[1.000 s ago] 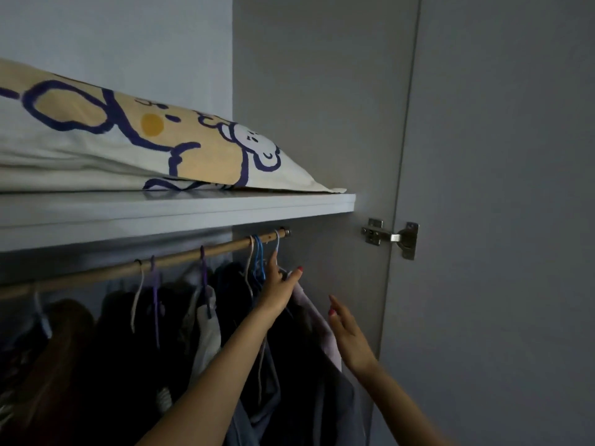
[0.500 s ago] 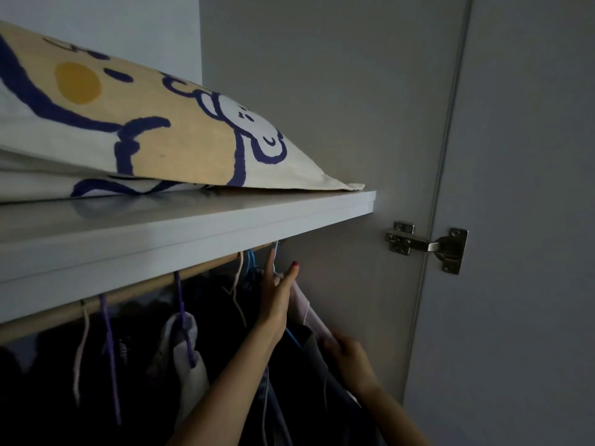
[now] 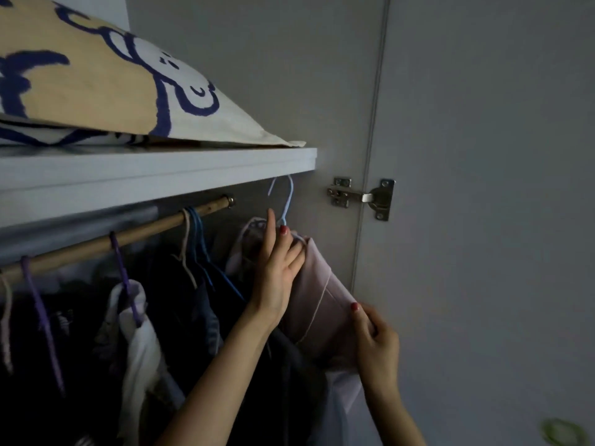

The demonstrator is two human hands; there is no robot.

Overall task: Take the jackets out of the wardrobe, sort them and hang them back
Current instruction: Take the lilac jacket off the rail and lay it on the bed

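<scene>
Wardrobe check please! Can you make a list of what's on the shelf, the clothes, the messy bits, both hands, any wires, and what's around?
Surface: white shelf holds a printed cushion.
Job's things: pink jacket on a light blue hanger, its hook off the rod; dark clothes hang there.
Clutter: nothing seen.
Grippers: left hand holds the hanger neck; right hand pinches the jacket.
Cables: nothing seen.
Surroundings: grey door, metal hinge.

Pale pink jacket [image 3: 317, 294], light-blue hanger [image 3: 287, 201], cream-and-tan pillow [image 3: 106, 91] with navy outlines.
</scene>
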